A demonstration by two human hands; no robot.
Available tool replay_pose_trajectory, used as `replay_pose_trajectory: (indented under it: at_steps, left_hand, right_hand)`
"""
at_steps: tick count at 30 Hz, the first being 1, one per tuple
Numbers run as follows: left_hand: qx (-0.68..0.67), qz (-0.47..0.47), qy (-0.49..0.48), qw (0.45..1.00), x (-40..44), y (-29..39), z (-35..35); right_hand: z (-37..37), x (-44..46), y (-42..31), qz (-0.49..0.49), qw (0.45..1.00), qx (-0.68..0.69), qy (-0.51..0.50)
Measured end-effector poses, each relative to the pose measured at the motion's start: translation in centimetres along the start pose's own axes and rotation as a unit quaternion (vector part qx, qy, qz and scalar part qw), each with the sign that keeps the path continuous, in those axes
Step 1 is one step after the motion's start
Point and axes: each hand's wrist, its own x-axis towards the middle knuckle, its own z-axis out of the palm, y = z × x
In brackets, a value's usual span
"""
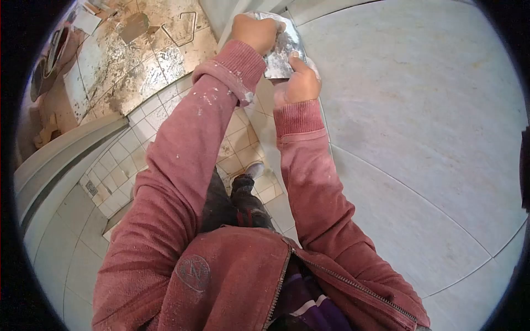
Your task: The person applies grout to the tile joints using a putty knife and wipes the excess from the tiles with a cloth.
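Near the top centre, a flat metal plate [282, 54] with white smears is held between my two hands, close to the corner of the tiled wall. My left hand [254, 34] is closed on the plate's upper left edge. Lower down and to the right, my right hand [301, 81] grips the same plate, its thumb lying on the face. What lies behind the plate is hidden. Both sleeves are dusty pink, with white specks on the left cuff.
Large pale wall tiles [408, 132] fill the right side. A curved ledge [72, 142] runs along the left. Small floor tiles [118, 160] lie below, near my shoe [254, 169]. Beyond the ledge, a dirty floor [132, 60] holds a bent metal rod [193, 27] and scraps.
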Motion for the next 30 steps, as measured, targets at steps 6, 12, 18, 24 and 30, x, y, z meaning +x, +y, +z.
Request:
replay_pose_trajectory:
  at_steps: [6,12,18,24,30]
  left_hand:
    - [-0.041,-0.033,-0.009,0.999,0.4,-0.4,0.1]
    - [-0.057,-0.072,-0.008,0.996,0.2,0.3,-0.3]
    - [0.053,-0.009,-0.011,0.998,0.4,0.6,-0.1]
    - [0.344,0.192,-0.005,0.919,-0.3,-0.4,0.3]
    - [0.105,0.144,-0.001,0.984,-2.0,-2.6,-0.7]
  right_hand:
    - [0.7,-0.5,-0.8,-0.008,1.000,-0.020,0.006]
    - [0.4,0.3,0.6,-0.038,0.998,-0.016,0.045]
    - [0.2,1.0,0.5,-0.017,0.999,-0.017,0.021]
    - [-1.9,1.3,1.7,0.026,0.999,0.025,0.012]
    - [-3.2,-1.0,3.4,0.036,0.999,-0.002,-0.040]
